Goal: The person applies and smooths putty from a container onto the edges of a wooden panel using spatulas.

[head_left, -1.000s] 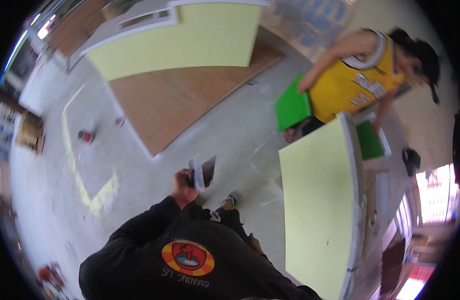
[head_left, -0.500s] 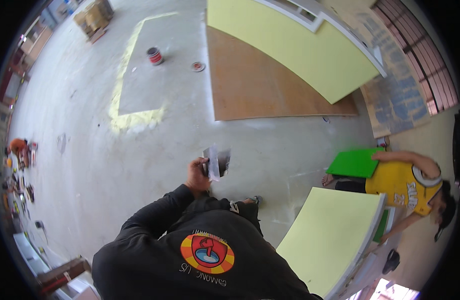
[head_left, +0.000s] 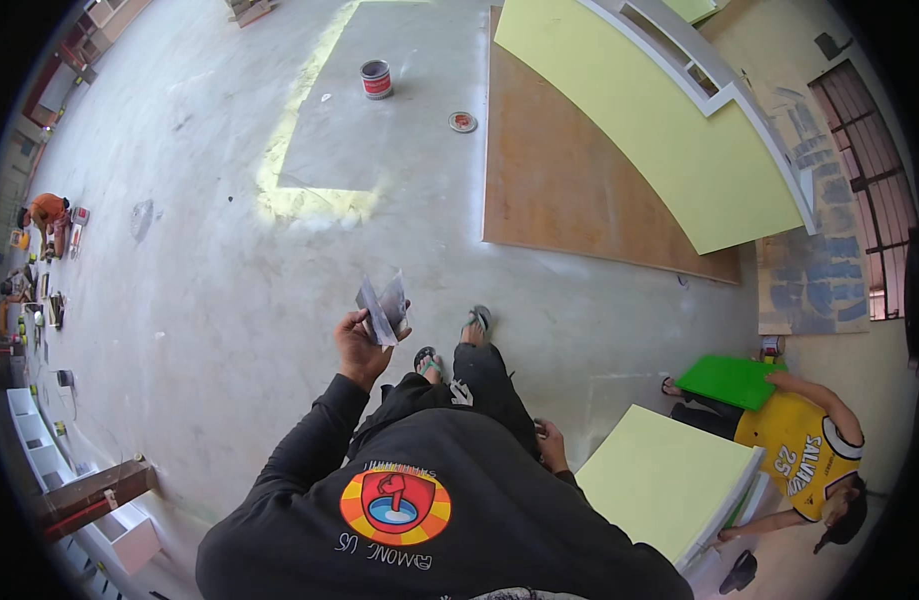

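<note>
My left hand (head_left: pixel 364 352) is closed on thin, flat grey pieces (head_left: pixel 382 312) that stand apart in a V, like a pair of putty scrapers. Their surfaces look smeared, and their lower ends are hidden in my fingers. Low beside my right thigh hangs my right hand (head_left: pixel 551 446), partly covered by my sleeve and body. Its fingers are loosely bent and apart, and nothing shows in them. The closest thing to it is a pale yellow panel (head_left: pixel 659 480) on the right.
Ahead stand an open can (head_left: pixel 376 80) and its lid (head_left: pixel 462 122). A brown board (head_left: pixel 554 170) lies under a curved yellow-and-white counter (head_left: pixel 619 110). At right, a person in a yellow jersey (head_left: pixel 794 445) holds a green panel (head_left: pixel 729 381). Another person (head_left: pixel 49 212) crouches far left.
The view has shifted, and the can and counter now appear farther right. My right hand and both feet have come into sight. The left hand still holds the grey pieces, now spread wider.
</note>
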The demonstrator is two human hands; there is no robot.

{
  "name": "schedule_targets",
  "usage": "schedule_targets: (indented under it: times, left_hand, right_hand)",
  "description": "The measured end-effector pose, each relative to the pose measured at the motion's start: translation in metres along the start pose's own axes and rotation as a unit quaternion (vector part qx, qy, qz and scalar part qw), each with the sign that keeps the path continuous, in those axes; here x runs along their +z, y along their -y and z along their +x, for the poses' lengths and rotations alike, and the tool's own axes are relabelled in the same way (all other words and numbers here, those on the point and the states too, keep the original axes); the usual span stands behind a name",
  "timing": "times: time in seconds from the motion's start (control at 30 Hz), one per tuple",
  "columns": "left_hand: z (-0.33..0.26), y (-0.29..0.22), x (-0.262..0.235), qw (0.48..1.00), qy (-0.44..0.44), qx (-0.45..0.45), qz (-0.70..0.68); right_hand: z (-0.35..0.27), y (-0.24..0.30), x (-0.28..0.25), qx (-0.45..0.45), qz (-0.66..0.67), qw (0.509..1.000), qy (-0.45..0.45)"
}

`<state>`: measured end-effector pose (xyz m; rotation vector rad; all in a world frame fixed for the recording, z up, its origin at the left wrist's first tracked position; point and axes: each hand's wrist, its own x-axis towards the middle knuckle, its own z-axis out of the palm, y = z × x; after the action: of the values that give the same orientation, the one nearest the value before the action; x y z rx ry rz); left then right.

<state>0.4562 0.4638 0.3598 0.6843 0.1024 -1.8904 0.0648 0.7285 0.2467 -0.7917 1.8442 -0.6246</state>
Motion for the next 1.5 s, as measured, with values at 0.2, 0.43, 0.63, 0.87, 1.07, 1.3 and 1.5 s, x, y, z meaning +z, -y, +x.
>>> schedule_targets:
  times: [0.2, 0.43, 0.63, 0.87, 1.07, 1.3, 1.5]
  left_hand:
    - [0.025, -0.016, 0.010, 0.999, 0.009, 0.037, 0.005]
    - [0.084, -0.058, 0.053, 0.998, -0.034, 0.039, -0.038]
    - [0.127, -0.106, 0.080, 0.994, -0.026, 0.091, -0.050]
    - [0.188, -0.181, 0.059, 0.996, -0.022, 0.080, -0.031]
    - [0.255, -0.254, 0.096, 0.994, -0.003, 0.094, 0.057]
    - [0.307, -0.349, 0.111, 0.976, 0.076, 0.113, 0.173]
    - [0.344, -0.413, 0.143, 0.985, 0.049, 0.110, 0.122]
  right_hand:
    - [0.049, 0.050, 0.009, -0.047, 0.020, 0.998, 0.048]
    - [0.126, 0.084, 0.023, -0.080, -0.018, 0.996, 0.016]
    - [0.179, 0.148, 0.029, -0.070, -0.032, 0.995, 0.070]
    - [0.290, 0.305, 0.085, -0.215, -0.091, 0.971, -0.060]
    - [0.308, 0.569, 0.243, -0.334, 0.120, 0.916, 0.185]
    - [0.343, 0.670, 0.348, -0.376, 0.123, 0.905, 0.157]
    - [0.364, 0.742, 0.360, -0.283, 0.379, 0.864, 0.170]
